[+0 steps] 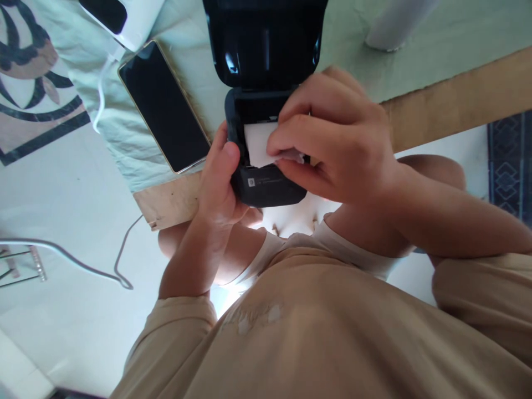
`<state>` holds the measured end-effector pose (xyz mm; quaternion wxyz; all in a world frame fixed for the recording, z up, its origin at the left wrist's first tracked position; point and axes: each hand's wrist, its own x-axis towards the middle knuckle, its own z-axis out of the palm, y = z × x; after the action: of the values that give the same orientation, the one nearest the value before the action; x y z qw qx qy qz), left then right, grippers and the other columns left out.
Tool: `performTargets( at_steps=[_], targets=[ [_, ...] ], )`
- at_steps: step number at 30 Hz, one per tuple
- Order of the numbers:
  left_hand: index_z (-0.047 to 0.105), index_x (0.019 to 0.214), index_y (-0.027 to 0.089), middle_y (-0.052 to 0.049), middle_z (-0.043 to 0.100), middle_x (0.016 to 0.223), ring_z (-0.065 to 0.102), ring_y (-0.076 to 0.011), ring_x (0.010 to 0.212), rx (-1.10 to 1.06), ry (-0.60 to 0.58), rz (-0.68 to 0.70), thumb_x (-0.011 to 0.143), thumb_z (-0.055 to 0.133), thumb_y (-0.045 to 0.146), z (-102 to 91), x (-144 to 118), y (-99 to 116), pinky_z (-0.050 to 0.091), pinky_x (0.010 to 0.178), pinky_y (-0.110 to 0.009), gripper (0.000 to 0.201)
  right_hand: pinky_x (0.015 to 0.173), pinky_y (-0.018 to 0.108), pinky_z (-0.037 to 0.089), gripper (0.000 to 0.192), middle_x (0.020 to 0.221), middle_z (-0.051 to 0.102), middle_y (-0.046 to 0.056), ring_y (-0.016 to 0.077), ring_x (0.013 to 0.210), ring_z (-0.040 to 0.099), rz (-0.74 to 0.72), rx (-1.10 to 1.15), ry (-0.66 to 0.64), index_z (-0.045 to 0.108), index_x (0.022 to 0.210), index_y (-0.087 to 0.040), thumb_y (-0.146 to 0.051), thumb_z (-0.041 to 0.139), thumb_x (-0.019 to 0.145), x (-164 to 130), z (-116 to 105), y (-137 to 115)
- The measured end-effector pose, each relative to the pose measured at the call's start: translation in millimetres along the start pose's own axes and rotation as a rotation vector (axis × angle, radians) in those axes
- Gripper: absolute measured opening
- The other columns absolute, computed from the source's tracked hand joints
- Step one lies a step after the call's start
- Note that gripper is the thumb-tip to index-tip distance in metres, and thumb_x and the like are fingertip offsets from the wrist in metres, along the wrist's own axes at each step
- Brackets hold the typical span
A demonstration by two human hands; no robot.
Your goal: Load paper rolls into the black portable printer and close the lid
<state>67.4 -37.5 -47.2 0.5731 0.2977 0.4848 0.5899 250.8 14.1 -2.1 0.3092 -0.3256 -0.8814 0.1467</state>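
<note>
A small black printer (266, 185) with its lid (264, 39) flipped open rests at the table's near edge. My left hand (220, 177) grips the printer's left side, thumb on its rim. My right hand (332, 138) reaches into the open compartment and pinches a white paper roll (257, 144), whose loose end hangs over the front. My fingers hide most of the roll.
A dark smartphone (164, 108) lies on the pale green tablecloth (187, 66) left of the printer, beside a white device (128, 16) with a white cable (102, 88). A wooden table edge (449, 105) runs to the right. Grey wire (83, 263) trails on the floor.
</note>
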Motion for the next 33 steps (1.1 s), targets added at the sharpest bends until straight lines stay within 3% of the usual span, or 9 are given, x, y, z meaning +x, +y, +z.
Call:
performTargets(
  at_steps=[4, 6, 9, 13, 17, 21, 27, 30, 33],
  targets=[
    [0.078, 0.109, 0.029, -0.005, 0.078, 0.099, 0.057, -0.0417, 0.157, -0.03, -0.109, -0.002, 0.075, 0.098, 0.066, -10.3, 6, -5, 0.06, 0.12, -0.054, 0.054, 0.095, 0.032, 0.059, 0.021, 0.115, 0.073, 0.0, 0.0129, 0.104, 0.065, -0.197, -0.02, 0.125, 0.074, 0.114, -0.024, -0.03, 0.054, 0.111, -10, 7, 3],
    [0.079, 0.11, 0.027, -0.006, 0.078, 0.097, 0.063, -0.0414, 0.151, -0.088, -0.111, -0.017, 0.079, 0.095, 0.064, -14.2, 8, -5, 0.062, 0.116, -0.053, 0.051, 0.092, 0.033, 0.058, 0.014, 0.111, 0.074, -0.001, 0.0138, 0.105, 0.065, -0.237, -0.023, 0.175, 0.075, 0.108, -0.023, -0.026, 0.062, 0.107, -13, 11, 2],
    [0.08, 0.105, 0.025, -0.005, 0.077, 0.09, 0.07, -0.0393, 0.14, -0.137, -0.113, -0.042, 0.08, 0.095, 0.054, -14.6, 7, -2, 0.065, 0.11, -0.05, 0.041, 0.088, 0.036, 0.058, 0.018, 0.109, 0.074, 0.001, 0.0171, 0.108, 0.067, -0.237, -0.018, 0.17, 0.075, 0.101, -0.021, -0.031, 0.062, 0.108, -13, 14, 0],
    [0.078, 0.105, 0.026, -0.003, 0.077, 0.09, 0.08, -0.0306, 0.108, -0.111, -0.082, -0.065, 0.079, 0.098, 0.04, -12.3, 3, 1, 0.068, 0.09, -0.041, 0.036, 0.099, 0.038, 0.06, 0.027, 0.111, 0.071, 0.001, 0.0142, 0.108, 0.068, -0.238, 0.102, 0.173, 0.072, 0.106, -0.021, -0.044, 0.058, 0.111, -10, 11, 5],
    [0.074, 0.11, 0.027, -0.002, 0.078, 0.094, 0.079, -0.0259, 0.084, -0.104, -0.086, -0.094, 0.079, 0.099, 0.042, -11.3, 0, 3, 0.061, 0.067, -0.034, 0.043, 0.102, 0.038, 0.06, 0.021, 0.116, 0.069, 0.0, 0.0121, 0.109, 0.066, -0.189, 0.017, 0.23, 0.068, 0.115, -0.022, -0.041, 0.059, 0.11, -8, 9, 15],
    [0.073, 0.104, 0.027, -0.002, 0.08, 0.094, 0.076, -0.0223, 0.073, -0.112, -0.072, -0.09, 0.073, 0.104, 0.038, -8.7, -2, 7, 0.057, 0.059, -0.031, 0.046, 0.106, 0.039, 0.061, 0.022, 0.123, 0.067, 0.002, 0.0149, 0.116, 0.065, -0.175, -0.014, 0.158, 0.065, 0.121, -0.023, -0.039, 0.065, 0.106, -11, 9, 18],
    [0.074, 0.104, 0.025, -0.005, 0.077, 0.094, 0.08, -0.032, 0.101, -0.074, -0.021, -0.1, 0.078, 0.097, 0.041, -5.2, -2, 11, 0.065, 0.073, -0.037, 0.038, 0.11, 0.043, 0.061, 0.031, 0.128, 0.066, 0.001, 0.0179, 0.121, 0.065, -0.152, 0.05, 0.104, 0.067, 0.127, -0.026, -0.048, 0.063, 0.106, -11, 6, 17],
    [0.071, 0.108, 0.026, -0.005, 0.077, 0.095, 0.08, -0.0366, 0.111, -0.044, -0.011, -0.124, 0.074, 0.1, 0.04, -6.1, -2, 10, 0.067, 0.08, -0.041, 0.046, 0.113, 0.043, 0.06, 0.031, 0.126, 0.066, -0.001, 0.0163, 0.121, 0.066, -0.127, 0.09, 0.115, 0.067, 0.125, -0.027, -0.051, 0.056, 0.108, -11, 7, 18],
    [0.068, 0.113, 0.029, -0.005, 0.079, 0.101, 0.079, -0.0397, 0.115, -0.03, -0.019, -0.135, 0.066, 0.105, 0.039, -9.9, -2, 7, 0.068, 0.084, -0.045, 0.06, 0.112, 0.046, 0.06, 0.029, 0.128, 0.067, 0.002, 0.0189, 0.123, 0.065, -0.093, 0.063, 0.105, 0.067, 0.127, -0.025, -0.045, 0.062, 0.106, -13, 8, 18]
  ],
)
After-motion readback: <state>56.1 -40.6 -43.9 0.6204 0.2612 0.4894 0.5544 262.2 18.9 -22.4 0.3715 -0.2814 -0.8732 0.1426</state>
